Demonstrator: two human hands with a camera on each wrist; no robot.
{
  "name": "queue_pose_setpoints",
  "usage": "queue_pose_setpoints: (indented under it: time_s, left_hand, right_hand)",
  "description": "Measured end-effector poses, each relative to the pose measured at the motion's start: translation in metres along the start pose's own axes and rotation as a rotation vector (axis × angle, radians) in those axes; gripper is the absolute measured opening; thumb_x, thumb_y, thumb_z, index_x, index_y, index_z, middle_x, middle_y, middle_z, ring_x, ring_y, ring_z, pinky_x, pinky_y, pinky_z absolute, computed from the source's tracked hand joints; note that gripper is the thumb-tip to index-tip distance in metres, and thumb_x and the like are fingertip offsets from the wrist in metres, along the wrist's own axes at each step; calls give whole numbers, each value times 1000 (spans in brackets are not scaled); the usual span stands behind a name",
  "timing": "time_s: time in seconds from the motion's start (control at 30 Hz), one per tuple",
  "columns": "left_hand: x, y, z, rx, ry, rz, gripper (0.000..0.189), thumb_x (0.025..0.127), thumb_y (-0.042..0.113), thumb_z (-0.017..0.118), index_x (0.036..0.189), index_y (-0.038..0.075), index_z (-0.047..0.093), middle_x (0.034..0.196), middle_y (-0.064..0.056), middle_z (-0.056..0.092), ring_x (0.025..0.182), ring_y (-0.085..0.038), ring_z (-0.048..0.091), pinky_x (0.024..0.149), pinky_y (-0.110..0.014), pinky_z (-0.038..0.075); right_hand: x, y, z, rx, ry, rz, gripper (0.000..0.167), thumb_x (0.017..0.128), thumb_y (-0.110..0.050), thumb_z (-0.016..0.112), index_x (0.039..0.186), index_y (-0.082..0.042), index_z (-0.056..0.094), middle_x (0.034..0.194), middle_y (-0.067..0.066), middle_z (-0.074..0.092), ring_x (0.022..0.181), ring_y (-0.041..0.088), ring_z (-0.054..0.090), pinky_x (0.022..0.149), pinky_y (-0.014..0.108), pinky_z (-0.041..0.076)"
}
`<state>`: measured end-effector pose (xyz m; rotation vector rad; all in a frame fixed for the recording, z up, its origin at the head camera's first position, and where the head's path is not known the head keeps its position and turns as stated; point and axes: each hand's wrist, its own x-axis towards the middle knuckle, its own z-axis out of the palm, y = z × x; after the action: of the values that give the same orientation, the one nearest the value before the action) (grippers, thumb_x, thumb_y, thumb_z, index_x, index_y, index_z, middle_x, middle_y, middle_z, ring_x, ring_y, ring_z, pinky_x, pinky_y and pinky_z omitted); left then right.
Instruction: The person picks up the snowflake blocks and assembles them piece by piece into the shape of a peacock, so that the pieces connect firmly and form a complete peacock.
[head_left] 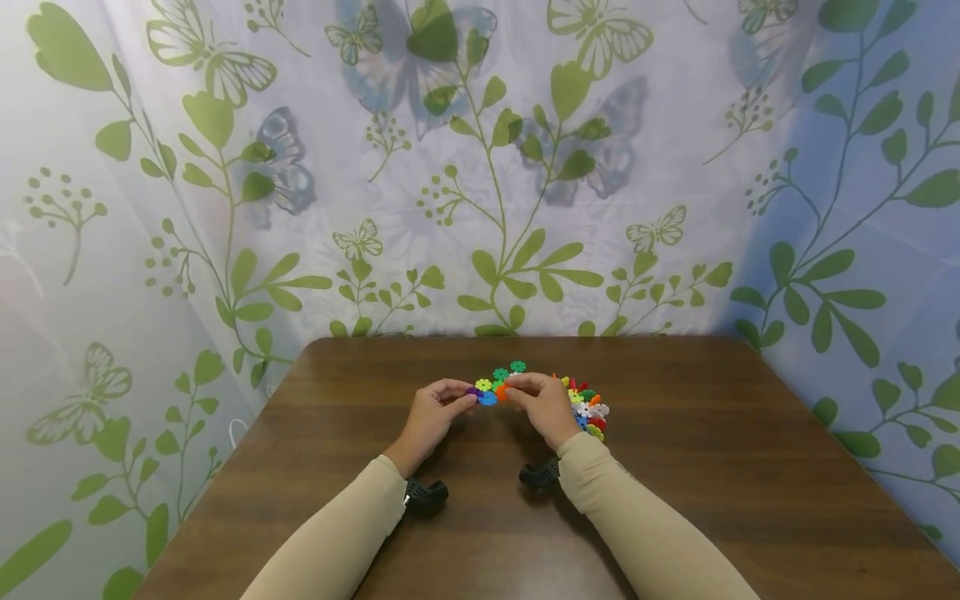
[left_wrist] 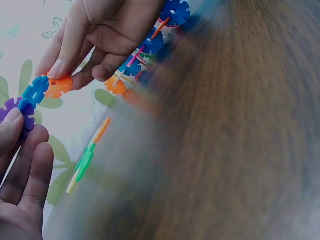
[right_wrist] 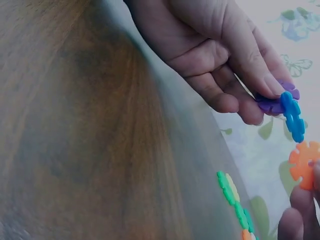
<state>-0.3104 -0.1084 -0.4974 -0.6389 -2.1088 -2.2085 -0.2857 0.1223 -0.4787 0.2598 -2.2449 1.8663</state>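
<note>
My left hand [head_left: 433, 414] pinches a purple flower-shaped plastic disc [right_wrist: 271, 105] between thumb and fingertips. Slotted onto that disc at an angle is a blue disc [left_wrist: 35, 91]. From the other side, the thumb and fingers of my right hand [head_left: 546, 410] pinch an orange disc [right_wrist: 304, 164]. The orange disc's notched edge is right at the blue disc's edge. Both hands are held over the table, facing each other. Just behind them lies a joined set of green, yellow and orange discs [left_wrist: 85, 161], partly covered by the hands in the head view.
A pile of loose notched discs [head_left: 592, 408] in many colours lies beside my right hand, partly hidden by it. The brown wooden table [head_left: 675, 483] reaches back to a leaf-and-butterfly curtain [head_left: 480, 167]. Black devices [head_left: 427, 496] sit at both wrists.
</note>
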Motion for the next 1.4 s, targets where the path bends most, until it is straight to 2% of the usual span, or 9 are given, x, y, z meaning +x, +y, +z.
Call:
queue_pose_setpoints:
  time_s: [0.13,0.3,0.53,0.67,0.97,1.23,1.4]
  left_hand:
    - [0,2,1,-23,4,-5,21,97,6,77,114,-5,73,104,-21,74,96,-55,68,85,-43,61]
    - [1,2,0,-62,5,-16,21,97,5,76,114,-7,72,104,-23,74,99,-59,66,84,-43,61]
    - [1,2,0,-107,-12,0,21,98,4,75,115,-8,71,104,-23,73,99,-63,63,85,-46,61]
    - [1,3,0,-107,-14,1,21,98,2,75,116,-7,70,104,-23,73,99,-63,63,86,-47,61]
    - [1,1,0,-104,-21,1,21,95,1,78,114,-6,73,103,-21,75,98,-61,65,85,-43,61]
    - [0,3,-2,-102,-33,-20,29,91,-4,80,115,-17,70,103,-18,77,91,-29,76,86,-40,61]
    - [0,3,-3,-110,-53,-41,22,90,-5,81,110,-12,74,101,-18,77,90,-25,76,86,-40,61]
  right_hand:
    - [1,0,0,52,-22,20,21,98,-4,76,117,6,76,108,12,76,97,42,70,77,36,61]
    - [2,1,-1,120,-50,59,22,99,-5,75,118,6,75,109,11,76,100,45,69,81,41,62]
    - [2,0,-1,322,-80,124,28,100,1,71,125,13,68,113,18,72,104,54,64,88,47,60]
    - [1,-1,0,376,-82,158,27,101,0,70,125,11,68,112,18,71,105,59,61,89,47,59]
    - [1,0,0,329,-114,124,24,99,5,71,121,12,69,115,20,72,106,56,64,91,52,58]
    - [0,-2,-3,237,-123,102,17,97,-3,76,112,4,77,108,17,75,98,53,69,88,44,60]
    - [0,-3,-4,189,-149,64,16,96,-4,77,111,2,79,107,14,77,96,53,70,87,42,61]
